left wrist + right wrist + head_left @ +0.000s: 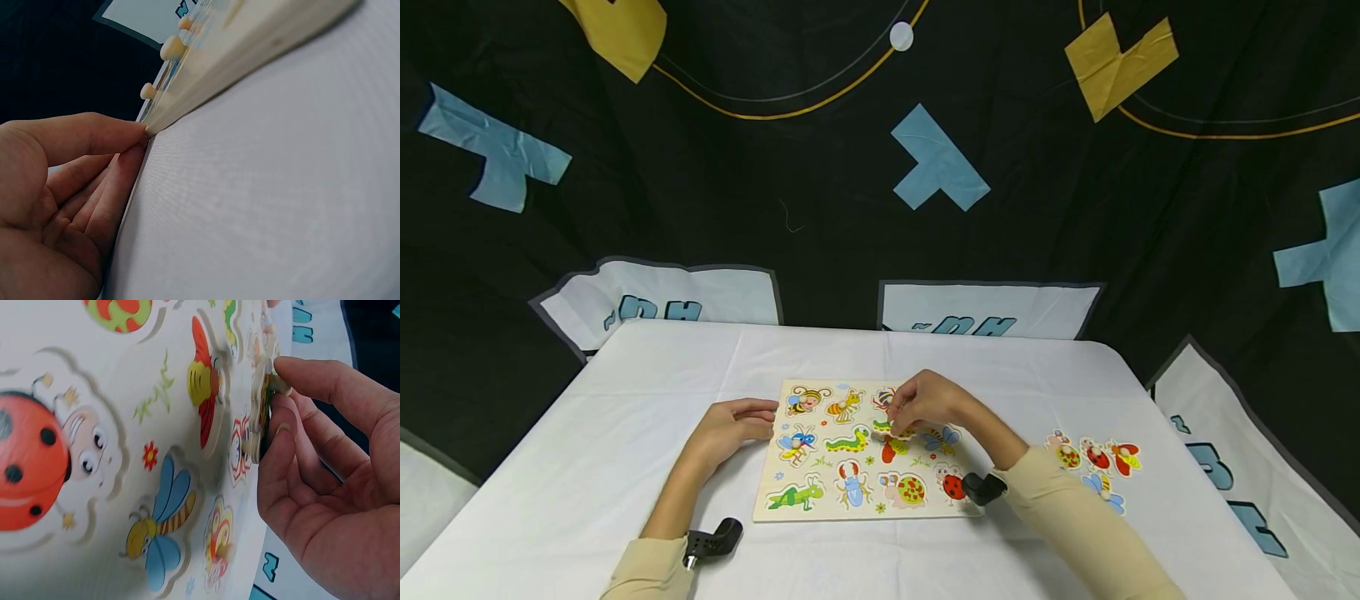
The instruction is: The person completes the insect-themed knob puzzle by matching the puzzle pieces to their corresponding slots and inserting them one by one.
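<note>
A wooden insect puzzle board (816,514) lies on the table, several knobbed pieces sitting in its recesses. My right hand (928,400) is over its upper right part, pinching a knobbed puzzle piece with green on it (264,412) between thumb and fingers. That piece appears nearly edge-on in the right wrist view, close to the spider piece (239,453). Beside the board's left edge lies my left hand (726,429), its fingers fairly straight. In the left wrist view, the fingertips (139,132) touch the board's edge near a corner.
Right of the board lie loose pieces: a spotted snail (1064,451), a ladybug (1096,455), a red-winged insect (1124,457) and a blue-winged insect (1103,492). Printed recesses show the ladybug (951,483) and snail (906,490). A white cloth covers the table (662,375); a black curtain hangs behind.
</note>
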`<state>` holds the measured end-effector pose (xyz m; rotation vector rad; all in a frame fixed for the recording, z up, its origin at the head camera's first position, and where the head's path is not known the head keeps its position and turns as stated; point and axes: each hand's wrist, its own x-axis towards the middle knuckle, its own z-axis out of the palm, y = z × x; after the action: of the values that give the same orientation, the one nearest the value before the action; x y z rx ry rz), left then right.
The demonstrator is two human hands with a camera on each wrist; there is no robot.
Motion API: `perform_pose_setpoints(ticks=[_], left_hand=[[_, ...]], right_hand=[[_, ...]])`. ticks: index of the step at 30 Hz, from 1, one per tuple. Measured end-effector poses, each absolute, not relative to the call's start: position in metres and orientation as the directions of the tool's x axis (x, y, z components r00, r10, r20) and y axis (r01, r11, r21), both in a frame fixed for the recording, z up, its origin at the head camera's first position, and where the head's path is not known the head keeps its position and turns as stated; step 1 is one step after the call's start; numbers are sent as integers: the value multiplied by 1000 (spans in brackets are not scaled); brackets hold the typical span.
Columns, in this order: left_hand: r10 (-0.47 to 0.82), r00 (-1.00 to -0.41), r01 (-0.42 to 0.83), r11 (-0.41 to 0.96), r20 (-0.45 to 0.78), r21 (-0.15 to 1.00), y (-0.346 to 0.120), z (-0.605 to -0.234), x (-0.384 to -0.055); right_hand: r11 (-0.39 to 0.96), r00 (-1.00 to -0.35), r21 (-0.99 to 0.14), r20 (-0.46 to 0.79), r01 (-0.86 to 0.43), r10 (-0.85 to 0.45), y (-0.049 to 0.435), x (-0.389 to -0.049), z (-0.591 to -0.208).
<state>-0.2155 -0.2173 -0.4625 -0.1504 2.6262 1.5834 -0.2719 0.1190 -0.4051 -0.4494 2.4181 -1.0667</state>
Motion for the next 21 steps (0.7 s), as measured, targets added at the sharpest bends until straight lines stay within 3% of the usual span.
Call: perform_pose_setpoints(ticks=[21], left_hand=[[-52, -992, -127, 476, -117, 870, -217, -463, -216]], right_hand=[[631, -810, -762, -275, -144, -517, 86, -270, -411]])
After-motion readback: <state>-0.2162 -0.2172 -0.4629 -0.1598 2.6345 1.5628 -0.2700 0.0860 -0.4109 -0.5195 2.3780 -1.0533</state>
